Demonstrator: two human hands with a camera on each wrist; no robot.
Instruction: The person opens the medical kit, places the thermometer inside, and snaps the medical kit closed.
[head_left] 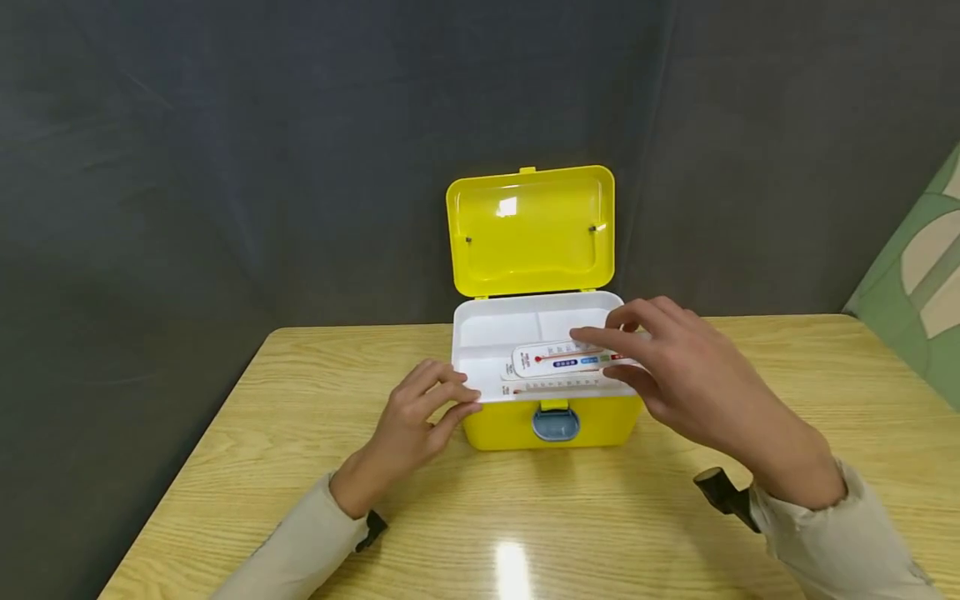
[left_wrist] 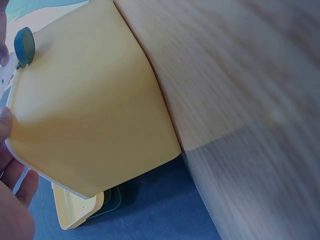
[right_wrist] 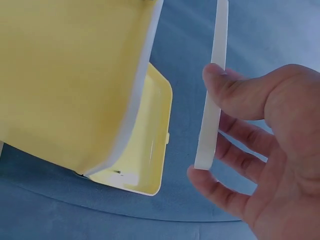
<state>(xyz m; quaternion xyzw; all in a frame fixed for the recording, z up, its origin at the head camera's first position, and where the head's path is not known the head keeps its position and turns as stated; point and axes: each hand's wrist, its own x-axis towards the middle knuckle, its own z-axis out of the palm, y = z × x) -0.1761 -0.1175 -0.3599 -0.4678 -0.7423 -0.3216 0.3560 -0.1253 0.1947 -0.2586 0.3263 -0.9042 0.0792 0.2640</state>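
A yellow storage box (head_left: 498, 429) stands on the table, its lid (head_left: 532, 242) raised at the back and a white divided tray (head_left: 497, 331) at its top. My right hand (head_left: 693, 379) pinches a white flat thermometer (head_left: 567, 365) by its right end, thumb against fingers, over the tray. The right wrist view shows that thermometer (right_wrist: 210, 130) edge-on, apart from the box wall. Beneath it in the head view lies another white thermometer (head_left: 551, 386) at the tray's front, partly covered. With thumb and fingers, my left hand (head_left: 420, 408) grips the box's front left rim.
A grey-blue latch (head_left: 556, 425) hangs on the box's front. The wooden table (head_left: 315, 400) extends to both sides of the box. Behind it rises a dark cloth backdrop (head_left: 300, 167), and a green patterned panel (head_left: 918, 275) stands at the right.
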